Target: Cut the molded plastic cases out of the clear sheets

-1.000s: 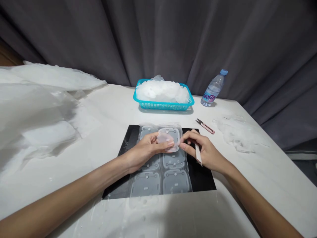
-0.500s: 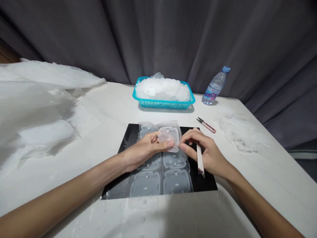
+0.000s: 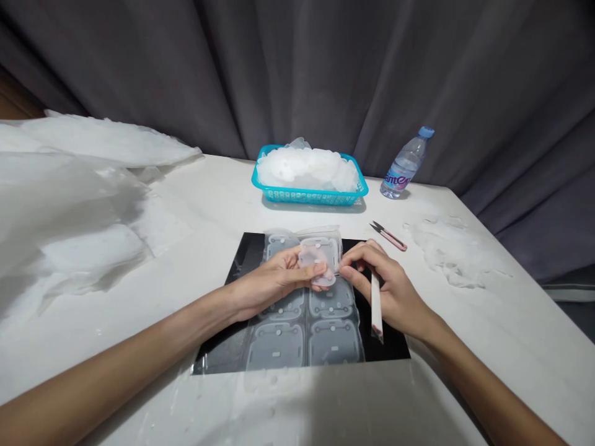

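My left hand (image 3: 297, 269) pinches a translucent, rounded-square silicone piece (image 3: 320, 251) between thumb and fingers, tilted up toward me. At the right edge of that piece, the thumb and index finger of my right hand (image 3: 372, 266) are pressed together; whatever thin bit lies between them is too small to make out. A white stick-shaped tool (image 3: 376, 310) is tucked in my right hand and points down toward me, its upper end hidden by the fingers. Below both hands lies a translucent moulded silicone sheet (image 3: 279, 347) with several similar rounded-square pieces, on a black board (image 3: 385, 344).
A blue plastic basket (image 3: 309, 198) heaped with white translucent pieces (image 3: 307, 168) stands behind the board. Pink-handled thread snips (image 3: 389, 236) lie to the right, near a water bottle (image 3: 403, 167) and a translucent scrap pile (image 3: 455, 251). Stacked translucent sheets (image 3: 79, 198) cover the table's left.
The whole view has shifted slightly. Both hands keep nearly the same hold, and the silicone piece has turned only a little in my left hand.
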Available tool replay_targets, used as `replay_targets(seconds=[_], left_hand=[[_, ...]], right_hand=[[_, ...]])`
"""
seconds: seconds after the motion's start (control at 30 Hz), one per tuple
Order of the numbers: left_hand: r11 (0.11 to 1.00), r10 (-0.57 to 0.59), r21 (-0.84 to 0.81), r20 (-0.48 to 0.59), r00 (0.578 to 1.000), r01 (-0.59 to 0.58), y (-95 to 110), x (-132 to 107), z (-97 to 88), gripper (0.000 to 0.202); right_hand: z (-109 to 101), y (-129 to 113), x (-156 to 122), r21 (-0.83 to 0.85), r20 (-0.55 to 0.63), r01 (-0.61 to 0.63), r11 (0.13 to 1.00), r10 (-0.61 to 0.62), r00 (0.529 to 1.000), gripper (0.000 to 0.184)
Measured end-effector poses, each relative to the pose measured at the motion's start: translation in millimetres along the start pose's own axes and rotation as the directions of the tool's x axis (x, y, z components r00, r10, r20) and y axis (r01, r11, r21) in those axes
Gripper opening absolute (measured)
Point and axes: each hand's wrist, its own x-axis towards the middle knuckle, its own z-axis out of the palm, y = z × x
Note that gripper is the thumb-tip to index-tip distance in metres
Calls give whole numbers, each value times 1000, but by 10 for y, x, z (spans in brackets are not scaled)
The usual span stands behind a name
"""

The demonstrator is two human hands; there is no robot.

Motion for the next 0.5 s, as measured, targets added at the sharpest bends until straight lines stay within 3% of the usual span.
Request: replay_targets(seconds=[0.2,0.33,0.43,0.5], left_hand=[[1000,-2,-3,41,999,2,-22,14,-30,21],[998,-40,54,-27,999,42,2,21,-9,31],[962,-93,241,-141,986,125,115,-9,-20,45],[858,17,500,-252,968,115,208,-31,-68,50]], right_hand=[[9,-20,-5,-9,4,41,999,-41,999,8],[5,82,14,-80,-73,10,997,-16,997,9],[9,256,43,-135,-173,-38,990,14,985,7],[24,363,71,-141,-193,-60,988,32,981,7]])
